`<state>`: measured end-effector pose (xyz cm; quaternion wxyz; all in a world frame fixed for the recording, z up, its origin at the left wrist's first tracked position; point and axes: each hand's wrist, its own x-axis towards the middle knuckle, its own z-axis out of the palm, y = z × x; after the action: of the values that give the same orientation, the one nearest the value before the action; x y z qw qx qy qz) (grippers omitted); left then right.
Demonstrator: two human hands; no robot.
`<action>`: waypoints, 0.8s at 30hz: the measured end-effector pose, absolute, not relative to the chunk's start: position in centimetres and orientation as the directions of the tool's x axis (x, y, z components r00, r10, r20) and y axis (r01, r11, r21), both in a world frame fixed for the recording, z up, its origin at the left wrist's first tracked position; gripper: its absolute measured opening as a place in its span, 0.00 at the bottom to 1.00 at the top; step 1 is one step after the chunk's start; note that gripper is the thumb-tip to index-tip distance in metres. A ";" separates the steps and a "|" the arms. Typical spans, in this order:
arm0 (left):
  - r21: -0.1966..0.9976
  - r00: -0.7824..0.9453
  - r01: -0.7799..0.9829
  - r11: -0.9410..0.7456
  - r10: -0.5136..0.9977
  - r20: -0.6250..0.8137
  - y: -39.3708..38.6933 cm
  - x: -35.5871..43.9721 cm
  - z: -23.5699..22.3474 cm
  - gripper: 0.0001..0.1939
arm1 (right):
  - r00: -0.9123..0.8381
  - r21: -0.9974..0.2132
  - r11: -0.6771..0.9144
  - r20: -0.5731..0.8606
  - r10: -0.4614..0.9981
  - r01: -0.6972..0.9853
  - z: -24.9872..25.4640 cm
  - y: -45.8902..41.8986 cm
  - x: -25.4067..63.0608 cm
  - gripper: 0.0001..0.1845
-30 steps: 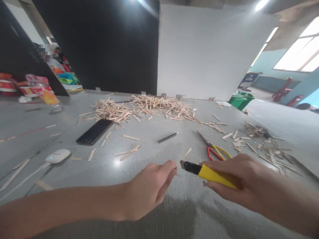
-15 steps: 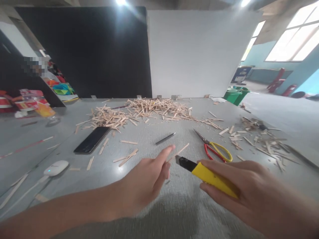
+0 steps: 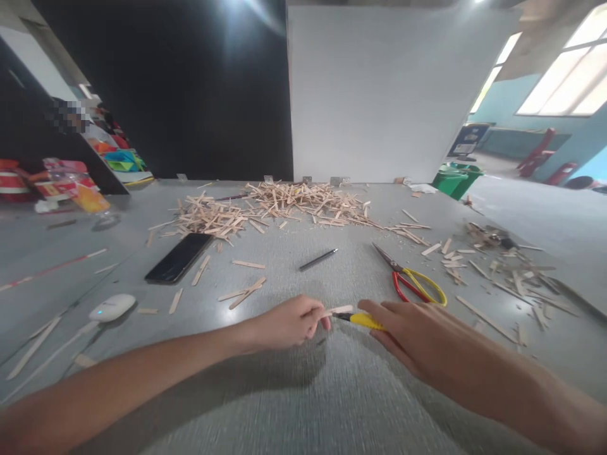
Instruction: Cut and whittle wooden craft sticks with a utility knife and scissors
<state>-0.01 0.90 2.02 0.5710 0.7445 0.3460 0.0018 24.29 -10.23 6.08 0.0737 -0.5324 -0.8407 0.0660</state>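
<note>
Left hand (image 3: 289, 322): fingers are curling nearly closed, pinching one end of a wooden stick (image 3: 344, 309). The stick is sitting between the two hands, its free end pointing to the right, over the near middle of the grey table (image 3: 284, 411). Whether the left hand is resting on the table, cannot tell.

Right hand (image 3: 403, 325): fingers and thumb are wrapping around the yellow handle of a knife (image 3: 368, 321), palm down. The blade is pointing left and lying along the near side of the stick, close to the left fingertips. How deep the edge is biting, if at all, cannot tell; detail too small.

Surroundings: a pair of scissors (image 3: 411, 281) with one red and one yellow handle is lying just beyond the right hand, its tips pointing away. A pen (image 3: 318, 260) is lying slantwise beyond the stick. A phone (image 3: 179, 259) is lying farther left, screen up. Beyond it, a heap of sticks (image 3: 208, 216) is spreading toward the middle. A white gadget (image 3: 112, 308) is showing a blue light at the left. Scattered wood pieces (image 3: 515, 278) are covering part of the right side.
</note>
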 end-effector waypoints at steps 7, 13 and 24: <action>0.848 0.799 0.522 -0.095 0.403 -0.446 1.9 -0.1 1.0 0.19 | -0.531 -0.287 0.477 -0.148 0.834 0.831 5.7 -5.5 26.7 0.23; 0.839 0.808 0.522 -0.151 0.402 -0.430 1.7 -0.1 1.3 0.16 | -0.437 0.019 0.444 -0.146 0.888 0.896 4.5 -7.0 25.3 0.21; 0.827 0.837 0.506 -0.244 0.369 -0.403 1.5 0.1 1.4 0.15 | -0.499 -0.024 0.505 -0.195 0.844 0.863 5.0 -5.8 25.6 0.22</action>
<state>0.13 1.54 1.41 0.5483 0.7861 0.2784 -0.0624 25.58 -5.81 4.96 -0.0790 -0.4942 -0.8637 0.0589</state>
